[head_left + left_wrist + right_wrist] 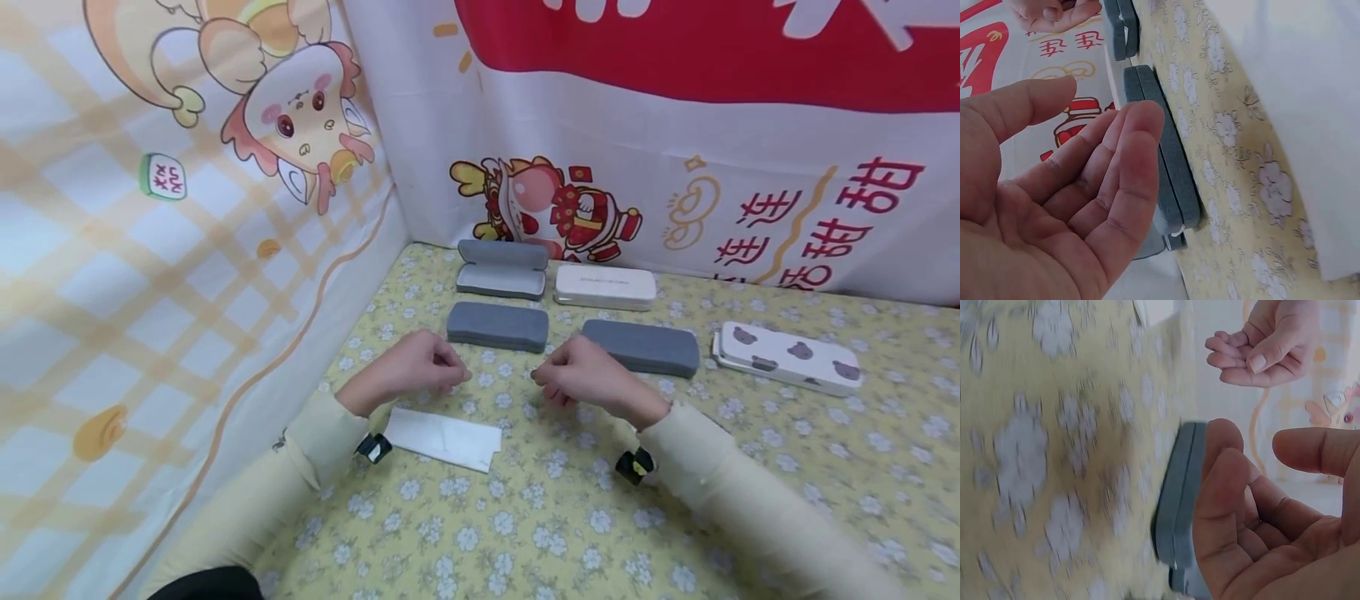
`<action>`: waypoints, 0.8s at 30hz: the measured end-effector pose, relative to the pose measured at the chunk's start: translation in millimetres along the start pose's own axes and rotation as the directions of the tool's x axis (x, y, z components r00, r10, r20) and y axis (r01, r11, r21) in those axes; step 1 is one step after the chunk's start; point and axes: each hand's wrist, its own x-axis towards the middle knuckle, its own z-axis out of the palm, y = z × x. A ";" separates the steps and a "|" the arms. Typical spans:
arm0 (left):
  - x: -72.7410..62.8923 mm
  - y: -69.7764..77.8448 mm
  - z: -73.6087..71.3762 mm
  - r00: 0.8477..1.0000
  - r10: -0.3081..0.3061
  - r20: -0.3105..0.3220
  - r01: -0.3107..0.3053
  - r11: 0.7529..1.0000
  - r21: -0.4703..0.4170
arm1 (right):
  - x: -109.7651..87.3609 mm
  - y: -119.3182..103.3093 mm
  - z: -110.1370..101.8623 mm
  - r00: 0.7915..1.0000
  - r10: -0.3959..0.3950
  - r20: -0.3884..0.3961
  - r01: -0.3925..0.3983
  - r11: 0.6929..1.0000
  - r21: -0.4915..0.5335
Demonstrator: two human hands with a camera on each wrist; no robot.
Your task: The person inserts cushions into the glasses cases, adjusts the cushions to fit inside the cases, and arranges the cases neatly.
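My left hand (pixel 416 367) hovers over the flowered cloth with its fingers loosely bent and nothing in them. It is nearest to a closed grey glasses case (pixel 497 327), just beyond the fingertips, and a folded white cloth or tissue (pixel 444 438) below it. Opposite, my right hand (pixel 585 377) is also empty, fingers loosely curled and thumb apart from them in the right wrist view. Another closed grey case (pixel 645 348) lies just behind that hand, partly covered by it. Neither hand touches a case.
Farther back, a grey case (pixel 502 283) stands with its lid up, beside a white case (pixel 606 287). A white case with bear heads (pixel 787 358) lies to the right. Printed curtains (pixel 420 125) rise behind and left of the flowered tablecloth (pixel 555 517).
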 end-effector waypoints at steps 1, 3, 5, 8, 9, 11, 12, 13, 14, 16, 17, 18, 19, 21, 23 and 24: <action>-3.1 -2.0 0.5 1.000 0.003 0.006 -0.003 1.000 0.006 | 0.1 -0.1 4.0 1.000 -0.001 0.010 0.001 1.000 -0.001; -9.0 -6.3 0.4 1.000 0.009 0.011 -0.009 1.000 0.022 | 0.9 -1.5 12.1 1.000 0.003 0.028 -0.002 1.000 -0.010; -14.8 -11.3 -0.5 1.000 0.007 0.009 -0.007 1.000 0.023 | 1.1 -3.2 19.4 0.999 0.001 0.042 0.001 0.999 -0.032; -21.2 -19.1 -2.8 1.000 -0.008 0.008 0.008 1.000 0.009 | 2.3 -4.4 27.9 0.998 -0.008 0.066 0.011 0.999 -0.040; -22.8 -22.0 -3.6 1.000 -0.012 0.006 0.012 1.000 0.006 | 2.5 -4.0 30.1 0.997 -0.016 0.072 0.019 0.999 -0.041; -26.3 -29.4 -5.6 1.000 -0.016 -0.003 0.016 1.000 0.018 | 3.6 -3.6 34.1 0.996 -0.024 0.085 0.028 0.999 -0.042; -27.6 -33.1 -6.7 1.000 -0.017 -0.008 0.018 0.999 0.027 | 4.2 -2.8 35.8 0.995 -0.027 0.093 0.031 0.999 -0.040; -29.0 -36.7 -7.7 1.000 -0.023 -0.012 0.023 0.999 0.039 | 4.8 -1.6 37.2 0.995 -0.032 0.097 0.036 0.999 -0.040; -30.1 -40.6 -8.6 0.999 -0.027 -0.019 0.028 0.998 0.059 | 5.6 -0.1 38.7 0.994 -0.034 0.101 0.039 0.998 -0.049; -31.8 -47.8 -10.2 0.999 -0.041 -0.031 0.044 0.995 0.087 | 7.6 3.4 41.3 0.994 -0.037 0.106 0.046 0.996 -0.082; -32.3 -51.0 -10.9 0.998 -0.051 -0.034 0.055 0.994 0.097 | 8.7 5.2 42.5 0.993 -0.040 0.108 0.051 0.993 -0.103; -32.7 -53.8 -11.5 0.998 -0.058 -0.035 0.061 0.992 0.111 | 9.8 6.7 43.9 0.993 -0.041 0.111 0.055 0.990 -0.126; -33.1 -56.2 -11.6 0.997 -0.070 -0.034 0.074 0.990 0.122 | 10.9 8.1 45.1 0.993 -0.044 0.113 0.061 0.987 -0.151; -33.1 -60.4 -11.8 0.997 -0.078 -0.026 0.081 0.987 0.141 | 12.6 10.0 47.5 0.992 -0.047 0.118 0.070 0.977 -0.203; -33.1 -63.0 -11.4 0.997 -0.077 -0.017 0.079 0.985 0.155 | 13.7 10.8 49.9 0.992 -0.049 0.118 0.076 0.969 -0.236; -33.3 -64.2 -11.3 0.997 -0.073 -0.013 0.074 0.984 0.163 | 14.1 11.1 51.3 0.992 -0.050 0.119 0.078 0.966 -0.246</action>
